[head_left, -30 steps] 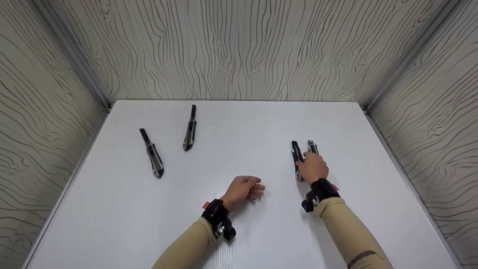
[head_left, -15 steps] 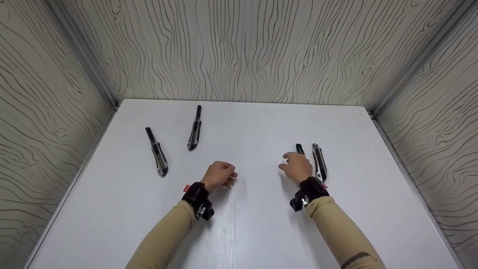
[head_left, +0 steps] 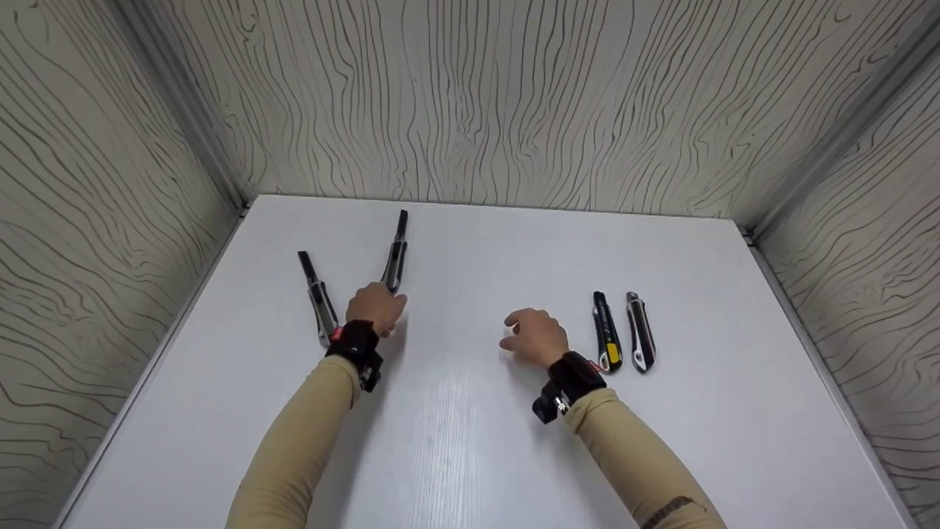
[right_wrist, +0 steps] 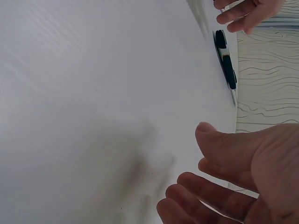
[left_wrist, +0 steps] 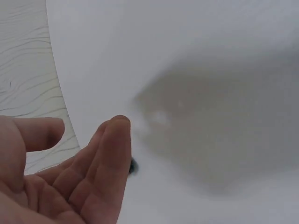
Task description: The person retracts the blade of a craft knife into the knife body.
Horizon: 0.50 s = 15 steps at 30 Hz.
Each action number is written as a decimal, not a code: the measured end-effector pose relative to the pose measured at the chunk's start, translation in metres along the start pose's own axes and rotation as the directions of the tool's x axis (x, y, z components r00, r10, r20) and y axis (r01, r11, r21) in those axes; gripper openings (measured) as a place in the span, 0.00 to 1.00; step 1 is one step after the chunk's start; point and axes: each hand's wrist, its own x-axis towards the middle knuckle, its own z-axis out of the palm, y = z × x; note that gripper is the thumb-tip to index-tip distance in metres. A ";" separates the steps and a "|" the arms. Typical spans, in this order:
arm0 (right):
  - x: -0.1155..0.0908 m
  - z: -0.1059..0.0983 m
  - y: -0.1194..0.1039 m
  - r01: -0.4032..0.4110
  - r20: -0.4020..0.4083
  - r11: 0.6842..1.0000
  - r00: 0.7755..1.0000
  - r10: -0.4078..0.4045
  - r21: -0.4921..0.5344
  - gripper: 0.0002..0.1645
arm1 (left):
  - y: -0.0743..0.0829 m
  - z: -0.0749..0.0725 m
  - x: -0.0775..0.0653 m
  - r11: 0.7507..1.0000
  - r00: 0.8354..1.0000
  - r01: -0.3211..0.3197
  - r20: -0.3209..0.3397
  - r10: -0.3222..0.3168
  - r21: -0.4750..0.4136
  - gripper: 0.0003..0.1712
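On the white tabletop [head_left: 470, 411] lie two utility knives at the left and two at the right. My left hand [head_left: 376, 307] hovers by the handle end of the upper-left knife [head_left: 396, 258], hiding part of it. Thumb and fingers stand apart, holding nothing, in the left wrist view. The leftmost knife [head_left: 320, 300] lies beside that hand, its lower end partly behind the wrist strap. My right hand [head_left: 540, 338], fingers loosely bent around nothing, is left of a black knife with a yellow patch [head_left: 608, 334]. The rightmost knife [head_left: 641, 334] lies alongside it, apart.
A wood-grain patterned panel [head_left: 470, 103] rises behind the table, with similar side panels at left [head_left: 88, 220] and right [head_left: 866, 279]. Grey metal posts stand in both back corners.
My left hand has moved left and forward to the upper-left knife. My right hand has left the two right-hand knives and moved left, uncovering them. The head view has shifted slightly.
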 end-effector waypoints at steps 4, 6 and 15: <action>-0.001 0.002 -0.010 0.015 0.004 1.000 1.000 -0.015 0.001 0.22 | -0.007 -0.004 0.016 0.998 0.998 0.026 -0.058 -0.022 0.062 0.16; -0.001 0.002 -0.015 0.023 0.014 1.000 1.000 -0.023 0.001 0.22 | -0.010 -0.005 0.024 0.996 0.996 0.033 -0.081 -0.026 0.088 0.16; -0.001 0.002 -0.028 0.065 0.050 0.998 0.997 -0.065 0.006 0.23 | -0.023 -0.001 0.051 0.985 0.993 0.059 -0.111 -0.041 0.160 0.19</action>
